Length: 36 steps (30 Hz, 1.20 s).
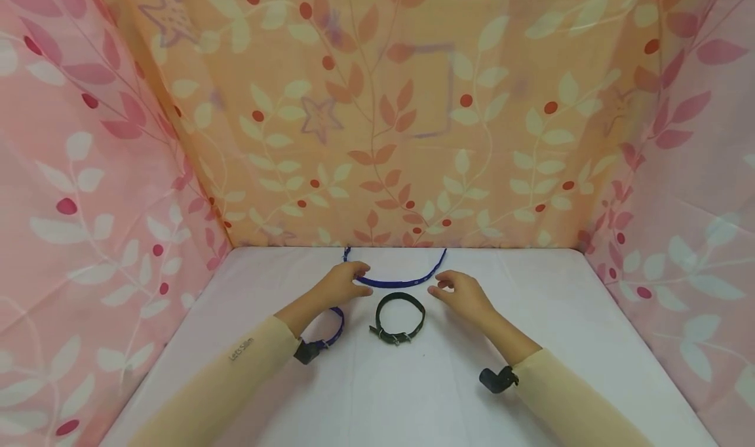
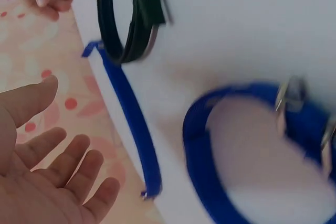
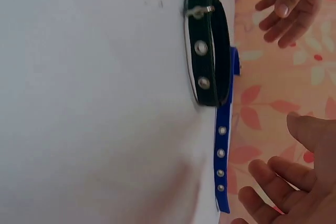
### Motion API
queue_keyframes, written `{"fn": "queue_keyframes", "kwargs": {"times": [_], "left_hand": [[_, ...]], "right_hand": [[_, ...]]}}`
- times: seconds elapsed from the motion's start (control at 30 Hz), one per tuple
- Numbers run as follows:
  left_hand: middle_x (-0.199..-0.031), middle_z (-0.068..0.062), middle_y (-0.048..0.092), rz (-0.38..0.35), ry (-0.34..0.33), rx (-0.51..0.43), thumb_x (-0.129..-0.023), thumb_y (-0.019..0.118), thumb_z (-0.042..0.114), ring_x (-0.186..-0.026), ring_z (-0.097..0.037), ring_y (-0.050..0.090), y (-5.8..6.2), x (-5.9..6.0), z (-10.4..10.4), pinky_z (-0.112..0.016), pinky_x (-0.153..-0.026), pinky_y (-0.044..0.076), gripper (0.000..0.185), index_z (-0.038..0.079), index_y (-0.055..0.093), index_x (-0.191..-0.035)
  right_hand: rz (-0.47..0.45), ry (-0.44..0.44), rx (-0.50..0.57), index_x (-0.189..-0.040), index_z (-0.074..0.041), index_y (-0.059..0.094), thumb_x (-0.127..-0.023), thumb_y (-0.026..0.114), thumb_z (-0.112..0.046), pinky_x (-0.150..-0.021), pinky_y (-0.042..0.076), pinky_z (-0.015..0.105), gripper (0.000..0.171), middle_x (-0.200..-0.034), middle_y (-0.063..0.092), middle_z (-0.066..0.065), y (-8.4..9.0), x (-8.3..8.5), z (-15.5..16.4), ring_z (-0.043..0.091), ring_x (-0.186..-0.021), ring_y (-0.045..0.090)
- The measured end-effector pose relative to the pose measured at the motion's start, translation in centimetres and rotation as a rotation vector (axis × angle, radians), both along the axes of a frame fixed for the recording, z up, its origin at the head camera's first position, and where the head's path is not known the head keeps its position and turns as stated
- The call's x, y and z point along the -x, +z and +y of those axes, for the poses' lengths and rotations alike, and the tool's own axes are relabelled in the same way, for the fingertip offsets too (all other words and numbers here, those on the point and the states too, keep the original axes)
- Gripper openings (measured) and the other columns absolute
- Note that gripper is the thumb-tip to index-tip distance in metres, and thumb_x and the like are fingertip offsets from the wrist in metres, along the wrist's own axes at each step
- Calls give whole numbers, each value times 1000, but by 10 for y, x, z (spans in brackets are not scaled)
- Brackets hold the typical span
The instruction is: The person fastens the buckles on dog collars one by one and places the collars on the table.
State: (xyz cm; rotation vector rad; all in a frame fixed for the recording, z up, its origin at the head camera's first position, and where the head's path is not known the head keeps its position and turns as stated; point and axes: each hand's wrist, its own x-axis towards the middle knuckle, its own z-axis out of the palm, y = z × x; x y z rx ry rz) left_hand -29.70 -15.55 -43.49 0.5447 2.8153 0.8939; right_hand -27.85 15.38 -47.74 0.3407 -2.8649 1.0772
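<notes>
Three collars lie on the white table (image 1: 531, 316). One is a long blue strap (image 1: 401, 281), opened out flat near the back wall. One is a dark green collar (image 1: 400, 317), buckled into a ring, just in front of the strap. One more is a blue collar (image 1: 331, 329), also buckled into a ring, tucked under the left wrist.

Both hands are loose and hold nothing. The left hand (image 1: 342, 282) floats over the left part of the blue strap, fingers relaxed and a bit spread; I cannot tell if it touches the strap. The right hand (image 1: 463, 293) floats near the right end of the strap, fingers relaxed too, not touching it.

Two collars look done, since they are closed into rings. I think the long blue strap is what is left, because it is not buckled yet.
</notes>
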Motion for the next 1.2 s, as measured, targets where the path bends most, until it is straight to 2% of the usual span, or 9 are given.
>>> {"fn": "queue_keyframes", "kwargs": {"times": [0.17, 0.33, 0.43, 0.5, 0.67, 0.77, 0.87, 1.0, 1.2], "left_hand": [[-134, -20, 64, 55, 45, 59, -93, 77, 24, -123, -38, 61, 10, 16, -4, -49, -105, 50, 55, 0, 58, -139], [-135, -19, 63, 71, 148, 96, -94, 75, 30, -123, -36, 61, 14, 30, -7, -51, -105, 49, 55, 3, 60, -139], [-135, -19, 63, 70, 216, 79, -94, 75, 30, -124, -35, 61, 12, 38, -8, -52, -105, 49, 53, 2, 60, -138], [-134, -19, 64, 98, 245, 50, -95, 73, 28, -123, -36, 61, 9, 45, -9, -52, -105, 49, 52, 1, 60, -137], [-133, -17, 65, 167, 343, -29, -97, 70, 27, -123, -36, 60, -5, 65, -12, -54, -104, 48, 47, 2, 61, -135], [-134, -18, 64, 134, 424, -34, -96, 70, 31, -125, -39, 56, -12, 74, -14, -58, -104, 45, 49, 2, 61, -135], [-138, -20, 61, 66, 507, -18, -95, 70, 35, -129, -42, 52, -19, 80, -19, -59, -105, 42, 55, 3, 57, -138], [-140, -20, 60, 4, 601, -13, -95, 70, 38, -131, -42, 50, -26, 84, -23, -55, -106, 43, 60, 3, 54, -140], [-120, -19, 66, -30, 660, -102, -92, 73, 36, -118, -40, 58, -26, 84, -18, -51, -98, 48, 46, 1, 61, -119]], "right_hand": [[59, -26, -33, -127, -1, 67, -96, 72, -34, -100, 51, 54, 45, -111, 74, 11, 6, 20, 7, 35, -113, 64], [54, -54, -59, -127, -1, 67, -95, 72, -36, -98, 51, 54, 48, -112, 74, 12, 11, 39, 7, 35, -113, 64], [53, -68, -86, -128, -1, 68, -96, 71, -39, -97, 50, 53, 49, -113, 74, 12, 12, 51, 6, 35, -114, 64], [47, -83, -85, -128, 0, 68, -96, 70, -38, -96, 50, 54, 50, -114, 74, 14, 12, 59, 6, 36, -113, 64], [16, -142, -8, -124, 4, 67, -97, 69, -37, -97, 51, 53, 49, -116, 71, 20, 11, 73, 5, 38, -111, 64], [7, -189, 1, -122, 2, 68, -97, 69, -38, -96, 49, 53, 47, -114, 71, 19, 8, 81, 4, 36, -108, 64], [7, -236, -12, -117, -1, 69, -96, 69, -39, -92, 47, 53, 44, -107, 70, 14, 6, 86, -1, 34, -102, 63], [-11, -266, -15, -111, -3, 70, -95, 69, -41, -90, 44, 53, 41, -103, 69, 13, 5, 90, -7, 34, -99, 61], [-98, -369, -24, -108, -4, 70, -96, 69, -41, -94, 41, 56, 39, -108, 69, 16, 2, 90, -8, 40, -108, 59]]}}
